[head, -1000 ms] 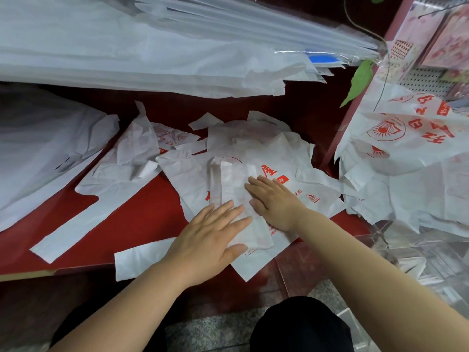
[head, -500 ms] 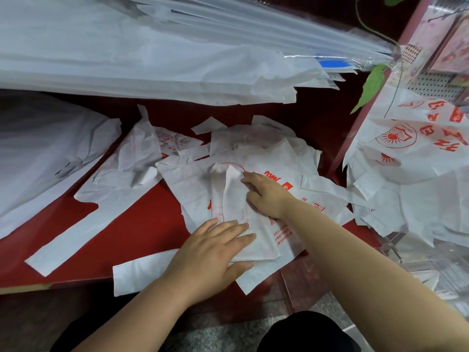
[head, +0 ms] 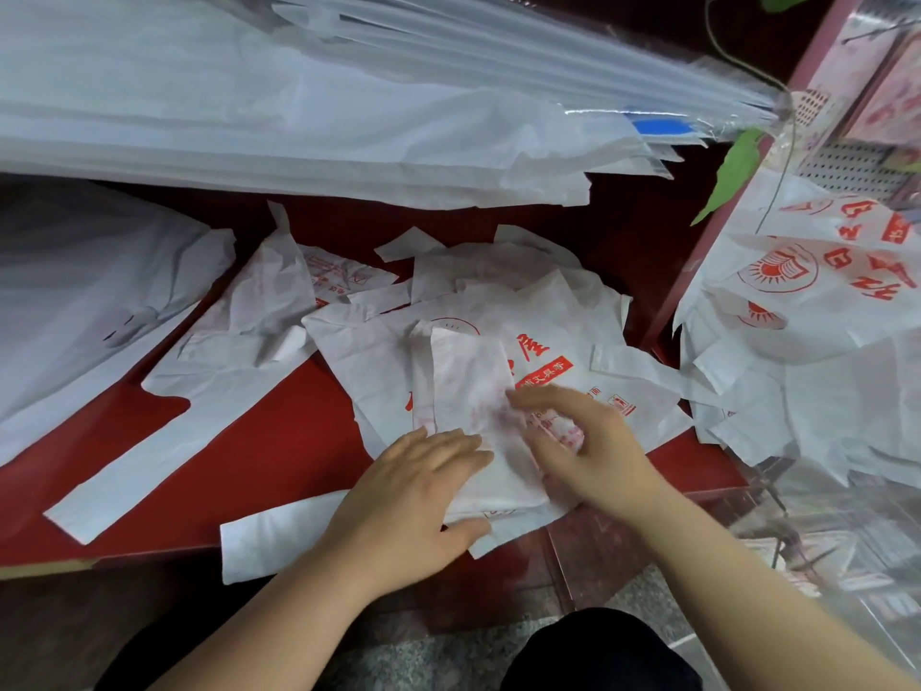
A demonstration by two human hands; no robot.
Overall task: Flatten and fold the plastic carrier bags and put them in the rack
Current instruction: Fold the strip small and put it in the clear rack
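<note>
Right, nearest us, the left hand [head: 413, 496] lies flat, fingers straight, pinning the near end of the folded bag [head: 468, 386], likely so it can't spring open. The right hand [head: 583, 441] arches over its right edge, blurred: pinching or pressing, can't tell. It's a narrow strip atop the loose bags [head: 379, 361] on the red counter [head: 249, 441], long axis running away, far end leaning left.

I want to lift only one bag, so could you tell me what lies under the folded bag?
The folded bag lies on a flat printed bag, which overlaps more bags on the red counter. The left hand and right hand cover its near end.
</note>
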